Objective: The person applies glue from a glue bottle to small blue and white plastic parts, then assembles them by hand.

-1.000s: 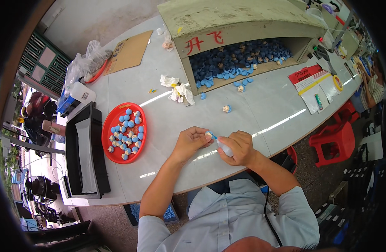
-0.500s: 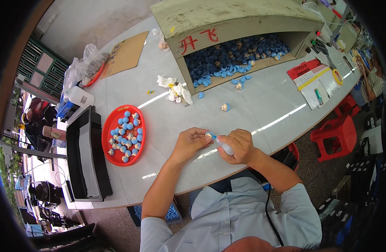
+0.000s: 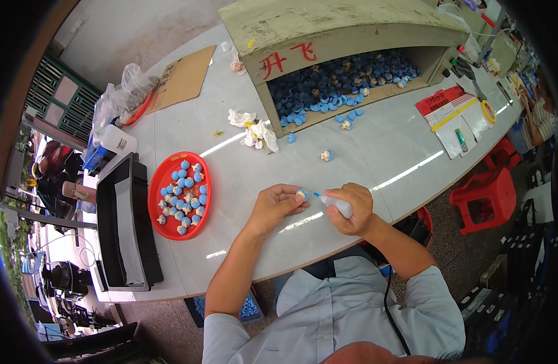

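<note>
Well beyond squeeze bottle (image 3: 344, 208), red characters (image 3: 305, 51)

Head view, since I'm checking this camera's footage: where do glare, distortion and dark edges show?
Head view: white glare streaks the glossy grey table; its front edge bows; the corners go black; the small blue-and-cream piece in the bare left hand shows little fine detail.
</note>
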